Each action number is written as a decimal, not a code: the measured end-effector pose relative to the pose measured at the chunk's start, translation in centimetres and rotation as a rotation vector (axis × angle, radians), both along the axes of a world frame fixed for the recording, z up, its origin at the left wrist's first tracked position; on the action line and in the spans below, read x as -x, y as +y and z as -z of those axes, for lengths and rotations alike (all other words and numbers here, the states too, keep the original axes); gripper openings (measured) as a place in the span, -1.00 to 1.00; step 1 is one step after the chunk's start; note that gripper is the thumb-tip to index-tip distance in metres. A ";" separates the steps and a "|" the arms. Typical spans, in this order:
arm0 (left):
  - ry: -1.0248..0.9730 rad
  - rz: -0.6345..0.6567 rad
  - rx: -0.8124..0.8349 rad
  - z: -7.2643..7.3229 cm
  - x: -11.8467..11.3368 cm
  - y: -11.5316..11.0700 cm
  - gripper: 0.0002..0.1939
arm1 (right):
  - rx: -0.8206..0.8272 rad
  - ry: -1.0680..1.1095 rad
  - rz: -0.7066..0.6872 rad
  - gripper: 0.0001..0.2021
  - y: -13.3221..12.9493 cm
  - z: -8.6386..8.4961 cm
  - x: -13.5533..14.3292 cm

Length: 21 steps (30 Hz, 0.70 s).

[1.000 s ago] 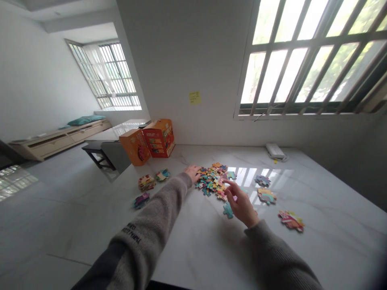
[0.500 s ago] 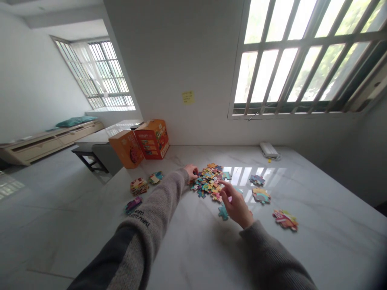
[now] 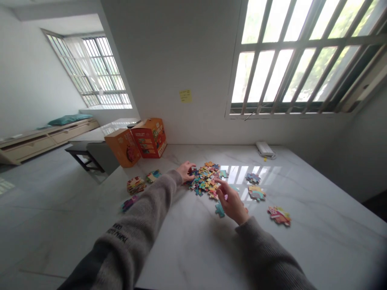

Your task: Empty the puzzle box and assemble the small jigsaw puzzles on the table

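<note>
"On the marbled table, where does the puzzle heap lie?"

"Between both hands. Left hand: fingers curled at its edge; grip cannot be confirmed. Right hand: forefinger extended, thumb narrowly apart; whether it holds anything cannot be told."

"Why the side piles?"

"Presumably sorted by colour, spaced apart to prevent mixing."

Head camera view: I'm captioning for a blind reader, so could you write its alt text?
A left hand and right hand are at opposite sides of a heap of jigsaw pieces on a marbled white table. Smaller piles lie left and right; two orange boxes stand at the back left.
</note>
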<state>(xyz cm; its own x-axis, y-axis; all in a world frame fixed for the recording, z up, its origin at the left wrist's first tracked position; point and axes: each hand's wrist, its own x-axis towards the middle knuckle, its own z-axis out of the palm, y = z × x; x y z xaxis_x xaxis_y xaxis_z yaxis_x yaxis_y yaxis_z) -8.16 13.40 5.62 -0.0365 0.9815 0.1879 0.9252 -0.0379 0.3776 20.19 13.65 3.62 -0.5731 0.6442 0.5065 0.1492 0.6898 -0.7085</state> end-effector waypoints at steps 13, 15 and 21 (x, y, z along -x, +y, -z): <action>-0.510 0.180 -0.426 1.1 -10.3 -9.1 -0.54 | 0.408 0.113 -0.097 -0.59 -0.9 0.3 1.3; -0.694 0.125 -0.376 1.5 -9.8 -9.0 -0.63 | 0.445 0.116 -0.092 -0.57 -0.9 0.3 1.2; -1.095 0.121 -0.166 2.6 -10.1 -9.1 -0.48 | 0.440 0.048 -0.164 -0.56 -0.9 0.7 1.3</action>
